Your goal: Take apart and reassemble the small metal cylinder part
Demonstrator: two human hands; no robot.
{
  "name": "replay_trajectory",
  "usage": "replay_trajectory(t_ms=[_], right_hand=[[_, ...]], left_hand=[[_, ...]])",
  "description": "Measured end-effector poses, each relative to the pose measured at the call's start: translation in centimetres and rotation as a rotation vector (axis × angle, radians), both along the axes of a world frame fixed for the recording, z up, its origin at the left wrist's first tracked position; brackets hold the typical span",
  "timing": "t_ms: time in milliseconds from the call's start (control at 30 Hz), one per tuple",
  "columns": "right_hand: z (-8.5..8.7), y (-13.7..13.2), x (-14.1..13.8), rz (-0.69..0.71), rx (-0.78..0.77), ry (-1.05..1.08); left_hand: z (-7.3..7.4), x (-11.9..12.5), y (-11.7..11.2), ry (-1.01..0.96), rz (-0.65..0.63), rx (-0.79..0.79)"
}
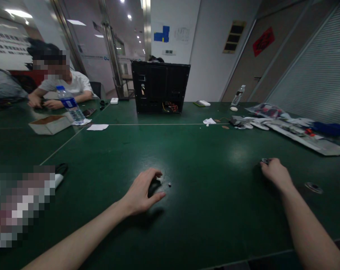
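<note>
My left hand [143, 192] hovers just over the green table with thumb and fingers apart and nothing between them. Right beside its fingertips lies a tiny round metal piece [170, 184], too small to name. Over on the right, my right hand [276, 173] has its fingers closed on a small round metal part [264, 161], which shows only partly past the fingertips. A flat metal ring-shaped part [313, 188] rests on the table to the right of my right forearm.
A black panel housing [161, 86] with exposed wires stands at the back. To the left are an open box [50, 125], a water bottle [71, 106] and a seated person [71, 84]. Gloves, a circuit board and a light panel [324, 144] spread along the right.
</note>
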State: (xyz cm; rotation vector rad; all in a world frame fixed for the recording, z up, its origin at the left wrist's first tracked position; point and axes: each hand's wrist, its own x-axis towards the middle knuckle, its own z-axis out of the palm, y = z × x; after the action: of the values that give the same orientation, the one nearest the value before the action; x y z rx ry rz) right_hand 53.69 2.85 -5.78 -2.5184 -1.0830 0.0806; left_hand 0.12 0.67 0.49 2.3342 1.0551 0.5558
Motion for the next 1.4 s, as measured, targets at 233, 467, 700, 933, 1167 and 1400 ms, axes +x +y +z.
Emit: replay_trajectory(t_ms=[233,467,700,933,1167,1400], right_hand=[[-0.5,-0.1,0.6,-0.001,0.020,0.001],[1.9,-0.4,-4.0,0.095,0.164,-0.246],[6.9,-0.4,-19.3,0.921,0.171,-0.189],[7.1,-1.8,-30.7,1.505,-0.016,-0.101],[5.0,-0.8,-32.3,1.490,0.042,0.175],[2.9,-0.1,-32.0,1.214,0.010,1.366]], left_hand=[[-0.2,0.1,-0.1,-0.003,0.008,0.026],[-0.2,0.0,-0.1,0.005,0.011,0.040],[-0.2,0.3,0.0,0.072,0.008,0.066],[-0.9,0.5,0.1,0.070,0.029,0.102],[-0.9,0.6,0.2,0.074,0.038,0.098],[-1.1,0.6,0.4,0.077,0.033,0.100]])
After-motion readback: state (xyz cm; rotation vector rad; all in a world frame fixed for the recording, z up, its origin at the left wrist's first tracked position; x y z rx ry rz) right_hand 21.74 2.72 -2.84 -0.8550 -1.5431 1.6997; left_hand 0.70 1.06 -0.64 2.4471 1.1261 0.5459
